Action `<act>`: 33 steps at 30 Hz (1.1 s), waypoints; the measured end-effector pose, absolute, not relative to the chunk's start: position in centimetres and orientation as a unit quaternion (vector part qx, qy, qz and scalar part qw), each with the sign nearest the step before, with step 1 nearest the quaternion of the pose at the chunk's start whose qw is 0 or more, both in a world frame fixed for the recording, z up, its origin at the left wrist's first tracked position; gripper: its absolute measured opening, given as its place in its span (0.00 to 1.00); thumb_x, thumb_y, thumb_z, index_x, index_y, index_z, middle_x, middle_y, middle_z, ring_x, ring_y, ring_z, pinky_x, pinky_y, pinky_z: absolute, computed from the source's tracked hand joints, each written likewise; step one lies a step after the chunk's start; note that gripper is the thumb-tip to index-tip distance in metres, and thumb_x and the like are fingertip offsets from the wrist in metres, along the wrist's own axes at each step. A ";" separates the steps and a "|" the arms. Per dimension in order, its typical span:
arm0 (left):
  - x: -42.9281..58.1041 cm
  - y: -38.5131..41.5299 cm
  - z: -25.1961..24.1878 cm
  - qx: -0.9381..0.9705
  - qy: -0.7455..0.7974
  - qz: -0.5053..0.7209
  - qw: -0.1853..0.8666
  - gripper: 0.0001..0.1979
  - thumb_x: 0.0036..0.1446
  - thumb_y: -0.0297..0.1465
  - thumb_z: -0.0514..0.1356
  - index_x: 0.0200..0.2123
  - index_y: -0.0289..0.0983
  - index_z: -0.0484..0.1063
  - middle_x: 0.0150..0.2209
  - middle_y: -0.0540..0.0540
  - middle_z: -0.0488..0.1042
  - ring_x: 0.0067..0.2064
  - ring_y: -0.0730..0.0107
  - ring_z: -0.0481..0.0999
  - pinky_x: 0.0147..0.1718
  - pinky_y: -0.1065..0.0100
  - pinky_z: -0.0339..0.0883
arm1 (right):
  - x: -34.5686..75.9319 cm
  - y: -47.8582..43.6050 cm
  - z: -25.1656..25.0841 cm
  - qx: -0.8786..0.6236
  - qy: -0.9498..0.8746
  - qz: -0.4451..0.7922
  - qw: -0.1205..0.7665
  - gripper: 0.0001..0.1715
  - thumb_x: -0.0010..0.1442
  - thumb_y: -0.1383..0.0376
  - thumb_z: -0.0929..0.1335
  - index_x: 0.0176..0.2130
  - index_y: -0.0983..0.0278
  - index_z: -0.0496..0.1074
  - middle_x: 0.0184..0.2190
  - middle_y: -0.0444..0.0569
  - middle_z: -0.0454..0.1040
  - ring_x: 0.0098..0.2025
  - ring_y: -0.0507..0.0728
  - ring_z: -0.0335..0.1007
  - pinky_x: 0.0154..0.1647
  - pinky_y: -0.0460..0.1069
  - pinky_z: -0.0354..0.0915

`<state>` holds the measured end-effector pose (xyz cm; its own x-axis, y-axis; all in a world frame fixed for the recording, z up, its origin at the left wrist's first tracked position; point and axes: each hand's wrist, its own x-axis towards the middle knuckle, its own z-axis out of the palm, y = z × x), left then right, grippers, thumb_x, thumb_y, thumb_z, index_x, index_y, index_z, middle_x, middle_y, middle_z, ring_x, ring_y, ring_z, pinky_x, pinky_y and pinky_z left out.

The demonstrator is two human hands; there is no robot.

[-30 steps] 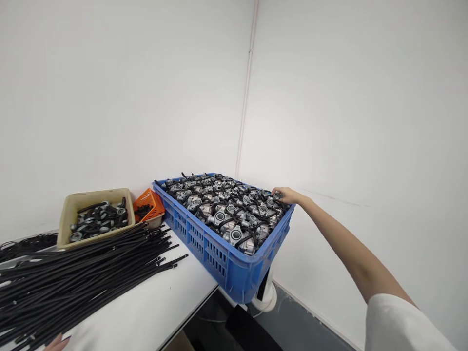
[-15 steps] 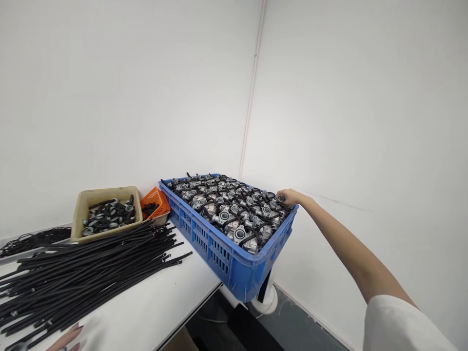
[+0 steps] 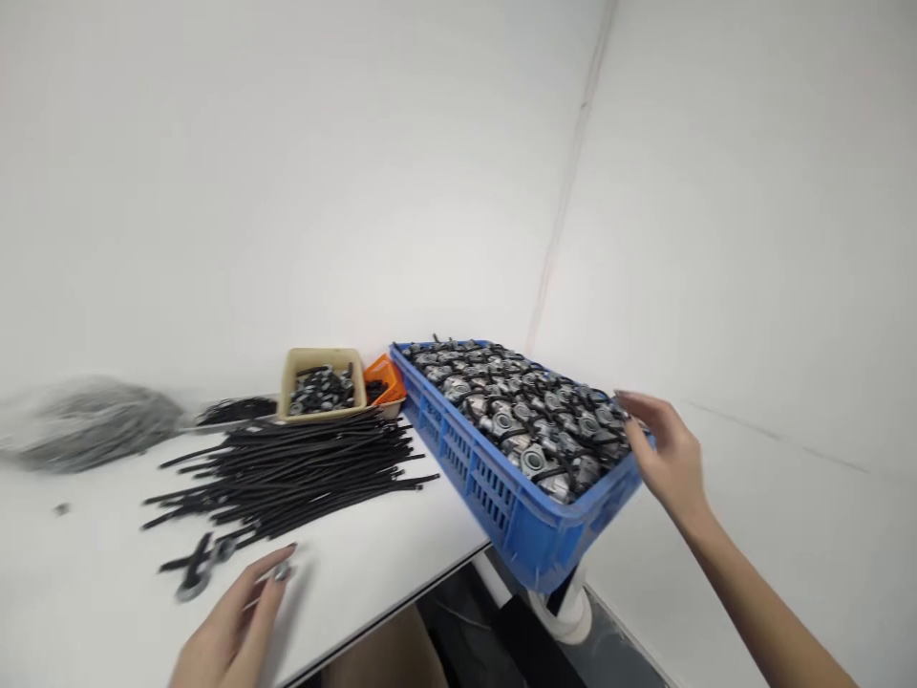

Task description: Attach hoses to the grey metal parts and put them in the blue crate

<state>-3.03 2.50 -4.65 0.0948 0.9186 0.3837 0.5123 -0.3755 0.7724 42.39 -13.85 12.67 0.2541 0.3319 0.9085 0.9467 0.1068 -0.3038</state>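
At the right rim of a blue crate [image 3: 530, 535], my right hand [image 3: 666, 449] has its thumb and fingers apart with nothing between them. Rows of metal parts with black tubes [image 3: 533, 461] fill the crate. My left hand [image 3: 244, 612] is over the white table near its front edge, fingers curled and tips close together; a small shiny thing shows at the fingertips, too blurred to name. Up and left of that hand lies a black and grey hose piece [image 3: 195, 573], beside a pile of long black tubes [image 3: 301, 468].
Behind the tubes stand a cream bin [image 3: 287, 392] of small black and grey parts and an orange basket [image 3: 391, 377]. A grey wire bundle [image 3: 107, 420] and thin black cords [image 3: 236, 411] lie at the left. Walls rise behind. The crate overhangs the table's right edge [image 3: 401, 608].
The view has swung left. My right hand has come off the part at the crate's right edge and opened. More of my left hand now shows.
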 end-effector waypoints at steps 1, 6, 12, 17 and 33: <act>-2.7 1.9 -3.9 0.695 0.510 0.442 0.248 0.22 0.59 0.50 0.50 0.48 0.46 0.71 0.47 0.47 0.79 0.50 0.53 0.78 0.48 0.56 0.72 | 39.3 -14.5 11.7 -0.563 -0.568 -0.300 0.521 0.18 0.59 0.69 0.64 0.50 0.60 0.69 0.47 0.54 0.75 0.51 0.61 0.73 0.52 0.58 0.68; -1.8 0.0 -1.6 0.695 0.475 0.454 0.293 0.19 0.62 0.45 0.51 0.47 0.42 0.72 0.48 0.43 0.78 0.48 0.56 0.77 0.48 0.59 0.70 | 27.5 -15.3 6.6 -0.289 -0.814 -0.338 0.372 0.16 0.56 0.73 0.67 0.44 0.58 0.74 0.37 0.49 0.80 0.43 0.56 0.76 0.49 0.52 0.68; -1.5 -1.3 -0.7 0.680 0.444 0.484 0.325 0.13 0.63 0.39 0.52 0.44 0.40 0.72 0.44 0.43 0.78 0.45 0.61 0.77 0.44 0.64 0.70 | 17.1 -4.6 2.2 -0.319 -0.811 -0.052 0.489 0.16 0.58 0.76 0.61 0.41 0.61 0.71 0.35 0.49 0.78 0.38 0.57 0.75 0.41 0.53 0.69; -3.7 -2.8 -0.3 0.667 0.430 0.518 0.319 0.13 0.64 0.38 0.52 0.43 0.40 0.73 0.42 0.44 0.78 0.45 0.63 0.76 0.45 0.65 0.69 | 13.9 1.7 -1.0 -0.432 -0.747 0.197 0.465 0.13 0.60 0.69 0.61 0.40 0.61 0.73 0.39 0.50 0.78 0.41 0.58 0.75 0.44 0.52 0.70; -23.4 1.7 1.7 0.520 0.835 0.178 -0.012 0.22 0.62 0.45 0.45 0.37 0.36 0.70 0.41 0.35 0.78 0.42 0.48 0.78 0.35 0.59 0.67 | 14.7 1.3 -2.1 -0.432 -0.743 0.242 0.450 0.13 0.59 0.64 0.62 0.40 0.60 0.74 0.39 0.50 0.78 0.41 0.60 0.75 0.45 0.54 0.69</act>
<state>-23.37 1.67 1.72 -0.4591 0.8645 0.2045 0.8727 0.3959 0.2856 14.74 1.32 -2.09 -0.2224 0.8603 0.4588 0.4243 0.5091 -0.7489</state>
